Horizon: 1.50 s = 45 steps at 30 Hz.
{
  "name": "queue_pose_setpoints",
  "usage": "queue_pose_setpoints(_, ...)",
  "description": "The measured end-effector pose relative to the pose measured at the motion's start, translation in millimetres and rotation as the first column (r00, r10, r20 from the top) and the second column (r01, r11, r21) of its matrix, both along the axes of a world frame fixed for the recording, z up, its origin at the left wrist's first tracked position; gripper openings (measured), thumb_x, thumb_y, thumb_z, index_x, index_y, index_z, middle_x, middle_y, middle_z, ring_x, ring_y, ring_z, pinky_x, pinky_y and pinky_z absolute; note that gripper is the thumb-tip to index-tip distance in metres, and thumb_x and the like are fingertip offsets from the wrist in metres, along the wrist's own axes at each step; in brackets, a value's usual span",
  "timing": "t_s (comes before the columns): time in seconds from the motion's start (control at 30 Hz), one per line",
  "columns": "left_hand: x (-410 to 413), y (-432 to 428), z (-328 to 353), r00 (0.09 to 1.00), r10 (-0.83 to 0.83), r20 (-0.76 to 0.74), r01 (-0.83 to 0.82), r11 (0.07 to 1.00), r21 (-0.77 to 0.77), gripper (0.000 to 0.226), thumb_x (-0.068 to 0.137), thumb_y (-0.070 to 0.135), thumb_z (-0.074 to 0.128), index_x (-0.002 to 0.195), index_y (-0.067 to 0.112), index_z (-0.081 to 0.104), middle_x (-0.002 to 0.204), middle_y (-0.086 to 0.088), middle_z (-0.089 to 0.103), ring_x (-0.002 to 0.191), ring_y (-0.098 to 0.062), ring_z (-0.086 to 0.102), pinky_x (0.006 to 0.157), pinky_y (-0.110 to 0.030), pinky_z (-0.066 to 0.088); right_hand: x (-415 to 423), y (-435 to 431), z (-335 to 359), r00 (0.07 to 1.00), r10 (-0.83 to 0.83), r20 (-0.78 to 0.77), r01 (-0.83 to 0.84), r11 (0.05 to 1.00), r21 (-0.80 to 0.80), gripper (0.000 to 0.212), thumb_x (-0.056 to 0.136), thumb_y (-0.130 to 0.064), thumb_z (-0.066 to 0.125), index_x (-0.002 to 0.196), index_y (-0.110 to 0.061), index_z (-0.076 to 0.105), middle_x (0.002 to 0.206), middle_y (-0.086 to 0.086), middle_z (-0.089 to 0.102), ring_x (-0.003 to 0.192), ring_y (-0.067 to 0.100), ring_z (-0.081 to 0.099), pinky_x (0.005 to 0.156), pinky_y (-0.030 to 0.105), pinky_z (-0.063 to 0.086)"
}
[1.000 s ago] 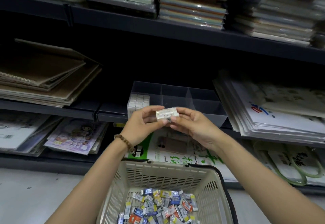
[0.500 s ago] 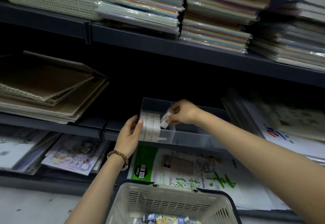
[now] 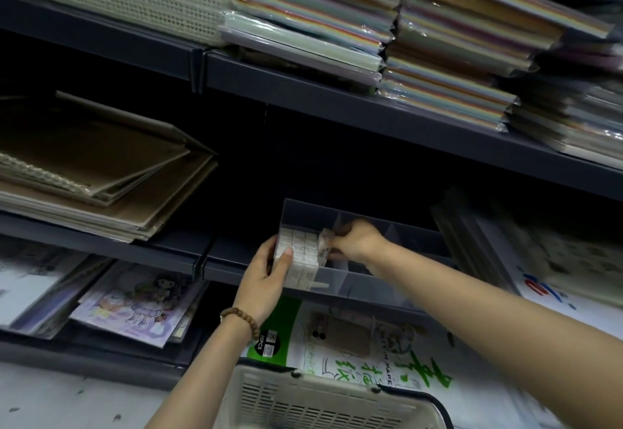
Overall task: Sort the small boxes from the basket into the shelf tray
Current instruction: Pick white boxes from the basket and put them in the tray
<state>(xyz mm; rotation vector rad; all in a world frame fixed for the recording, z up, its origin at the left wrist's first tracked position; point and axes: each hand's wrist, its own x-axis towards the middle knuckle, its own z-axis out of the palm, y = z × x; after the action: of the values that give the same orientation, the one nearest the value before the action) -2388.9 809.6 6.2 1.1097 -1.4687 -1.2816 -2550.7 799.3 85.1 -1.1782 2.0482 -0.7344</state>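
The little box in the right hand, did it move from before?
Yes. The little box went forward from in front of the tray into it; the right hand now holds it beside the stacked white boxes.

Dark metal shelves (image 3: 303,88) hold stacked coloured paper packs (image 3: 438,68) and brown sketchbooks (image 3: 101,159) above a pale floor (image 3: 50,398).
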Motion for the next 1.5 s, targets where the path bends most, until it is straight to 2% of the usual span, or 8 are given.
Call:
queue_pose_setpoints(0.27,3,1,0,0.999,-0.031,-0.023,0.031,0.999,0.014,0.054,0.092,0.043,0.046,0.142,0.028,0.031,0.135,0.014,0.041,0.122,-0.001,0.036,0.094,-0.018,0.032,-8,2,0,0.999,-0.006,-0.052,0.004,0.999,-0.051,0.026,0.074,-0.006,0.078,0.096,-0.003,0.064,0.096,0.015,0.069,0.083,0.023,0.069,0.086,0.036,0.056)
queue_pose_setpoints(0.4,5,1,0,0.999,-0.042,-0.029,0.042,0.999,0.011,0.051,0.093,0.04,0.047,0.14,0.026,0.035,0.138,0.009,0.044,0.12,0.0,0.039,0.085,-0.005,0.033,-10,6,4,0.992,0.072,-0.103,-0.083,0.991,-0.109,0.013,0.077,-0.017,0.077,0.07,-0.011,0.067,0.078,0.01,0.072,0.078,0.024,0.071,0.079,0.033,0.058)
queue_pose_setpoints(0.63,5,2,0,0.999,-0.038,-0.027,0.038,0.999,-0.004,0.052,0.092,0.04,0.047,0.141,0.025,0.034,0.138,0.009,0.043,0.122,-0.001,0.038,0.091,-0.015,0.032,-11,7,1,0.989,0.068,-0.131,-0.081,0.992,-0.096,0.007,0.08,-0.016,0.074,0.081,-0.013,0.068,0.064,0.0,0.065,0.044,0.002,0.059,0.043,0.013,0.047)
queue_pose_setpoints(0.77,6,5,1,0.999,-0.042,-0.006,0.042,0.999,-0.01,0.049,0.092,0.04,0.048,0.138,0.028,0.037,0.129,0.014,0.048,0.122,-0.004,0.043,0.08,-0.002,0.035,-13,15,2,0.995,0.087,-0.053,-0.094,0.985,-0.146,0.01,0.08,-0.015,0.074,0.087,-0.012,0.068,0.066,-0.002,0.065,0.043,0.0,0.057,0.044,0.011,0.046)
queue_pose_setpoints(0.93,10,22,4,0.997,-0.045,0.069,0.05,0.996,-0.068,0.063,0.085,0.047,0.052,0.141,0.026,0.033,0.14,0.006,0.044,0.129,-0.01,0.041,0.108,-0.034,0.035,-24,60,8,0.985,0.171,0.002,-0.163,0.94,-0.3,0.015,0.086,-0.018,0.068,0.101,-0.017,0.067,0.089,-0.003,0.068,0.077,0.002,0.065,0.058,0.011,0.052)
queue_pose_setpoints(1.13,30,74,-15,0.967,-0.057,0.249,0.081,0.993,-0.088,0.078,0.072,0.061,0.049,0.14,0.028,0.032,0.134,0.016,0.04,0.12,-0.005,0.042,0.099,-0.027,0.037,-50,150,-19,0.964,0.153,0.218,-0.081,0.949,-0.306,0.011,0.084,-0.017,0.068,0.092,-0.025,0.07,0.086,-0.007,0.073,0.079,0.006,0.07,0.062,0.016,0.055)
queue_pose_setpoints(1.33,19,125,-87,0.814,-0.321,0.484,0.268,0.947,0.178,0.061,0.086,0.045,0.056,0.138,0.021,0.036,0.134,0.004,0.044,0.123,-0.014,0.045,0.095,-0.026,0.04,-76,227,-136,0.948,0.003,0.319,-0.031,0.996,0.082,0.01,0.085,-0.012,0.067,0.094,-0.014,0.067,0.094,0.009,0.07,0.07,0.01,0.066,0.06,0.018,0.053)
queue_pose_setpoints(1.5,-1,172,-173,0.516,-0.589,0.622,0.371,0.808,0.457,0.062,0.089,0.042,0.055,0.141,0.015,0.033,0.148,-0.004,0.035,0.132,-0.02,0.038,0.105,-0.027,0.033,-97,279,-247,0.969,-0.045,0.245,-0.102,0.824,0.558,0.027,0.089,-0.02,0.064,0.108,-0.001,0.065,0.102,0.011,0.062,0.071,0.011,0.057,0.062,0.019,0.049)
